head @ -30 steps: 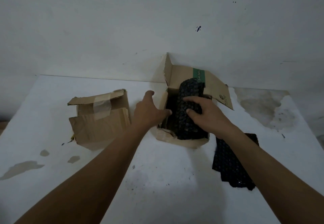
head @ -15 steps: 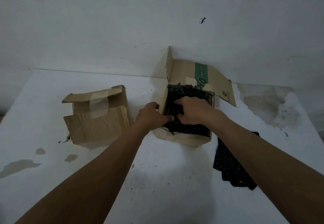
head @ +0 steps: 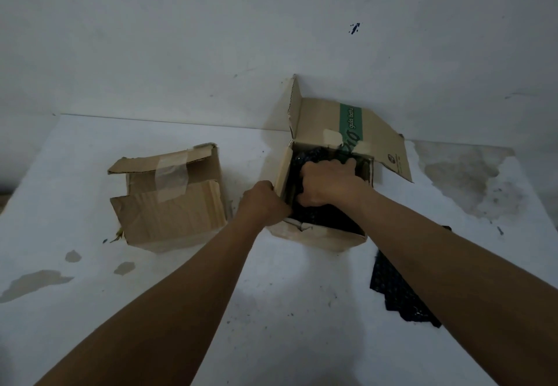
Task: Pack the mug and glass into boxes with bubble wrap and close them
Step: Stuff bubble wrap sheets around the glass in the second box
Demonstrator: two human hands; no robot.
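An open cardboard box (head: 320,236) with a green-striped flap stands at the middle of the white table, against the wall. Inside it lies a bundle of black bubble wrap (head: 326,218); whatever it covers is hidden. My right hand (head: 327,183) is down in the box, fingers curled over the bundle. My left hand (head: 264,203) grips the box's left wall at its near corner. A second cardboard box (head: 169,204), its flaps folded over with clear tape, sits to the left. No mug or glass is visible.
A loose sheet of black bubble wrap (head: 395,292) lies on the table (head: 90,325) to the right, partly under my right forearm. The wall rises right behind the boxes. Stains mark the table's left and far right parts.
My right hand has pushed the black bundle from above the rim down into the box. My left hand closed on the box's left wall. The camera has moved closer.
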